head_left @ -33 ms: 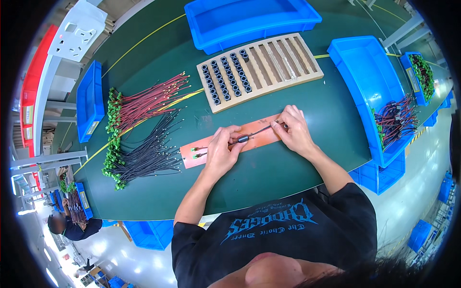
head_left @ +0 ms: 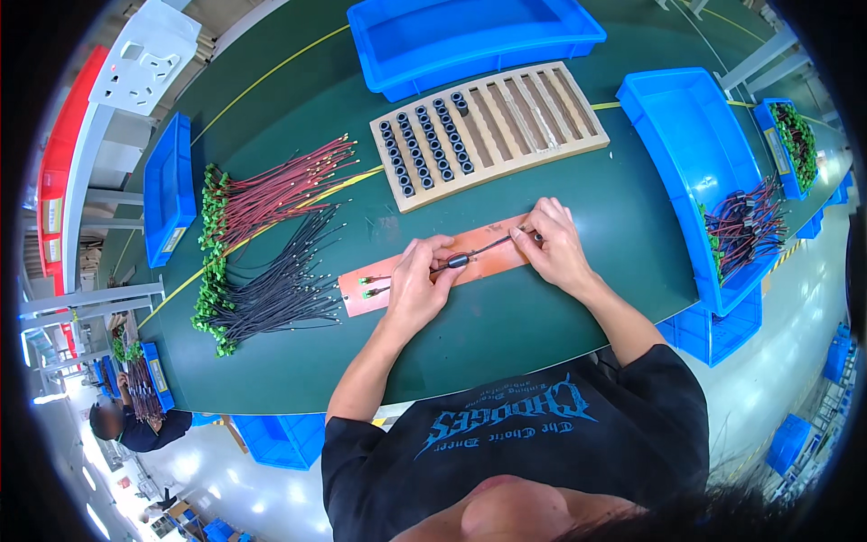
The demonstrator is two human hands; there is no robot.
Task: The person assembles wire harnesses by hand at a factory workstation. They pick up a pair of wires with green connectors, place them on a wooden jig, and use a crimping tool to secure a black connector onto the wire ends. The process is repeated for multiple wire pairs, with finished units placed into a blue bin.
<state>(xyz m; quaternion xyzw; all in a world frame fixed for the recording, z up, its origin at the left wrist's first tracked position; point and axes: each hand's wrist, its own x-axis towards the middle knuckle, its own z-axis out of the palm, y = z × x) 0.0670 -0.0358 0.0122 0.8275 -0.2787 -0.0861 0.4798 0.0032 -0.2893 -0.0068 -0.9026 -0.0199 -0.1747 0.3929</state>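
A copper-coloured strip (head_left: 492, 266) lies on the green bench in front of me. Two wires with green connectors (head_left: 368, 281) at their left ends run along it. A black ferrite core (head_left: 458, 261) sits around the wires near the middle of the strip. My left hand (head_left: 417, 282) is closed in a pinch on the core, thumb below and fingers above. At the strip's right end my right hand (head_left: 553, 246) pinches the dark wires (head_left: 495, 243). A small dark round piece shows by its fingers; its kind is unclear.
Beyond the strip stands a wooden rack (head_left: 492, 167) with several black cores in its left slots. Loose red wires (head_left: 280, 191) and black wires (head_left: 280, 275) with green connectors lie left. Blue bins (head_left: 172, 194) flank the bench; the right bin (head_left: 691, 144) holds wire bundles. Another person (head_left: 144, 429) is far left.
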